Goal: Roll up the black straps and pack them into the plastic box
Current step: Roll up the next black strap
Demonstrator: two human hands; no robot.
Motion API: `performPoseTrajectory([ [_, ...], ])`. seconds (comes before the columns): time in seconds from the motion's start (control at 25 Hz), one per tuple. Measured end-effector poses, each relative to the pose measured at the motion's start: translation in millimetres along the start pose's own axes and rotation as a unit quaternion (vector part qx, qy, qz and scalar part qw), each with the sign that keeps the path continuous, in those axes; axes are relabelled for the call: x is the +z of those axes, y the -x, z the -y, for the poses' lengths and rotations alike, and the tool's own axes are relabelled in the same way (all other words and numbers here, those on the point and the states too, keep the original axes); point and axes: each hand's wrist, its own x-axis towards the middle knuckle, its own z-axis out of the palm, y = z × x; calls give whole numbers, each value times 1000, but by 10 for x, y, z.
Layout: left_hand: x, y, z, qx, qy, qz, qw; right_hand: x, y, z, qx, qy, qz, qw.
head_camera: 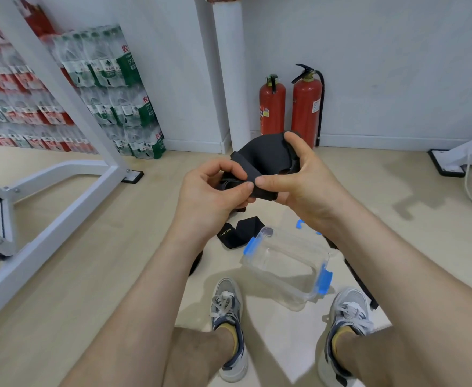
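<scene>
Both hands are raised above the pale wooden floor (117, 247), working on one wide black fabric strap (262, 160). The left hand (215, 191) pinches the strap's near edge between thumb and forefinger. The right hand (296, 182) pinches the same edge from the other side, its thumb tip almost meeting the left one, with its remaining fingers curled round the bunched fabric behind.

Below the hands, the clear rectangular plastic box with blue clips (285, 263) sits open on the floor between the person's grey lace-up sneakers (226, 308) — nothing lies inside it. A second black strap with white lettering (239, 233) lies folded on the floor just beyond the box's far left corner. A narrow black strap (360, 280) runs along the floor on the box's right side, partly hidden by the right forearm.

Against the far wall stand two red fire extinguishers (290, 107). To the left are stacked shrink-wrapped packs of bottled water (112, 88) behind a white metal frame (61, 177).
</scene>
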Motion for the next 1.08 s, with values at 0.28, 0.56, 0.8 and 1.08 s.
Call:
performPoseTrajectory([
  [0.28,2,-13,7,-64,32,43,997,-99,-27,32,20,97,0,995],
  [0.56,-248,27,-30,-60,-28,250,966,-197,-20,85,153,7,93,984],
  [0.8,-186,16,-50,23,-77,128,988,-151,-1,103,157,-53,125,978],
  [1.08,-86,12,-28,-7,-28,49,998,-31,21,14,67,-47,14,997],
])
